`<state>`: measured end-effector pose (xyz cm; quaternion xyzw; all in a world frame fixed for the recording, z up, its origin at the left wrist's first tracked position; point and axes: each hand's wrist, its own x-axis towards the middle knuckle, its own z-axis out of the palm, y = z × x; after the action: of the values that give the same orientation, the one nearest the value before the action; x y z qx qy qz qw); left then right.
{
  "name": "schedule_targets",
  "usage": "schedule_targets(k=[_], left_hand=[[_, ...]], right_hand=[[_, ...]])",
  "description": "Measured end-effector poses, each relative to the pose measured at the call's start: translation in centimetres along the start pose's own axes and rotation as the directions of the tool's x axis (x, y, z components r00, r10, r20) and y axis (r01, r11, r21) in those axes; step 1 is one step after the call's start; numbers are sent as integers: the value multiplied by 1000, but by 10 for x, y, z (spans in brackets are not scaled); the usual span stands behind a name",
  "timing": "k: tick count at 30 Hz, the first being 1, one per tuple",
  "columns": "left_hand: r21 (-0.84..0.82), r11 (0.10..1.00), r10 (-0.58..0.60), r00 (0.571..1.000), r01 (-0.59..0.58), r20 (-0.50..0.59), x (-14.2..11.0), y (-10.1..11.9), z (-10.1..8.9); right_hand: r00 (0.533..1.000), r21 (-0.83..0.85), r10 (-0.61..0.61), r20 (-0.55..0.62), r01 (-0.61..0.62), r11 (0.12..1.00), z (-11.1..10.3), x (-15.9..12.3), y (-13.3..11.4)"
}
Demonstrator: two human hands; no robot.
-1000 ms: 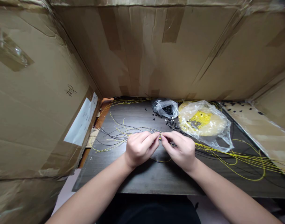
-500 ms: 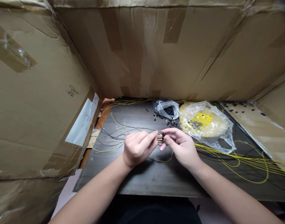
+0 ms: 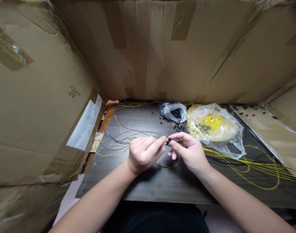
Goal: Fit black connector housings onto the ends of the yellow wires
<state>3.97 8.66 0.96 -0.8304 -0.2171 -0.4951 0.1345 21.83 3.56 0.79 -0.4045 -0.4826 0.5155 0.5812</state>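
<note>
My right hand (image 3: 188,147) pinches a small black connector piece (image 3: 169,141) between thumb and forefinger, its other fingers partly curled below. Right against it, my left hand (image 3: 146,149) is closed, its thumb and forefinger pressed together at the same spot. What the left fingertips grip is mostly hidden; a bit of yellow shows beside the black piece. Thin black and yellow wires (image 3: 123,142) fan out to the left behind my left hand. More yellow wires (image 3: 235,161) run off to the right past my right wrist.
A clear bag of small black parts (image 3: 168,111) lies at the back, with loose black pieces (image 3: 179,127) in front. Beside it sits a larger bag of yellow parts (image 3: 217,132). Tall cardboard walls (image 3: 148,64) enclose the dark tabletop (image 3: 152,191) at the back and sides.
The black piece has tilted and lies closer to my left fingertips. The lower fingers of my right hand have shifted slightly to the right. The view has tipped a little.
</note>
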Motion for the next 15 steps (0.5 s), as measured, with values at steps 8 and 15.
schedule_targets(k=[8,15], left_hand=[[-10,1000,1,1000,-1,-1,-1,2,1],[-30,999,18,1000,-18,2,-1,1,1]], right_hand=[[999,-12,-52,-11,52,999,0,0,3],[998,-19,-55,-27,54,998,0,0,4]])
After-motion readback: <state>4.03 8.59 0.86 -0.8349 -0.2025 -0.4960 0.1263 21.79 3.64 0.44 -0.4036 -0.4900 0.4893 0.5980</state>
